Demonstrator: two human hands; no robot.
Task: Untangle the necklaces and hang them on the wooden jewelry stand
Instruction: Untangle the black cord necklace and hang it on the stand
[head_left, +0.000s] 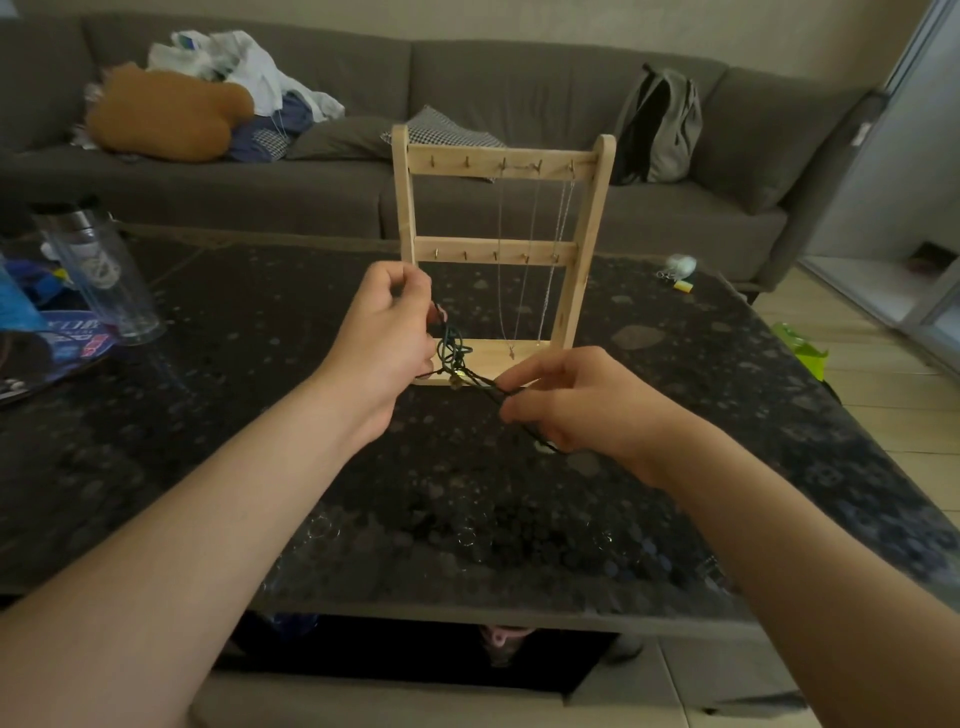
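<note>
A wooden jewelry stand (587, 228) stands upright on the dark table (260, 415), with two rows of small hooks. Thin silver chains (524, 270) hang from the right hooks of its top bar. In front of its base, a tangle of dark green and black cord necklaces (453, 353) with a small metal pendant hangs in the air between my hands. My left hand (387, 338) pinches the upper end of the tangle. My right hand (576, 400) pinches a black cord pulled down and to the right.
A clear bottle (98, 270) and magazines (62, 338) sit at the table's left. Keys and a small item (678, 270) lie at the back right. Behind is a grey sofa (519, 78) with clothes, a pillow and a backpack (660, 124). A green bag (800, 348) lies on the floor at right.
</note>
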